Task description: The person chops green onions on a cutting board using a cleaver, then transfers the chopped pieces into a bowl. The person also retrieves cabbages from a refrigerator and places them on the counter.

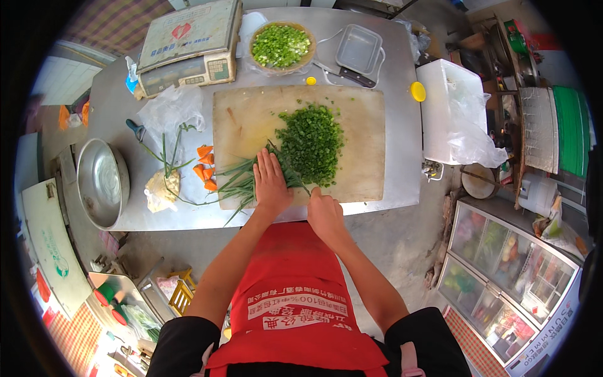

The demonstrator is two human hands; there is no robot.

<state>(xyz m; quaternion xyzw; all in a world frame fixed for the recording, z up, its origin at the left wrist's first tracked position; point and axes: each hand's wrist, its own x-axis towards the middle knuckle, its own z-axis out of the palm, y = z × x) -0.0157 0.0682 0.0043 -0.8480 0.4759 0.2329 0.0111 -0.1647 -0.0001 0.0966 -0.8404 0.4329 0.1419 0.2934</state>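
My left hand (272,181) lies flat with its fingers together on a bunch of long green onion leaves (238,181) at the near left of the cutting board (362,141). My right hand (326,211) is closed round the handle of a knife (301,184) at the board's near edge; its narrow blade is seen edge-on beside the leaves. A large heap of finely chopped green onion (313,143) sits just beyond the blade, at the middle of the board. Small loose bits lie around the heap.
Left of the board are carrot pieces (207,172), a plastic bag (174,110), a peeler (135,129) and a steel basin (101,184). Behind stand a scale (188,42), a basket of chopped green onion (281,45), a plastic container (359,49) and another knife (357,77). A foam box (435,113) is at right.
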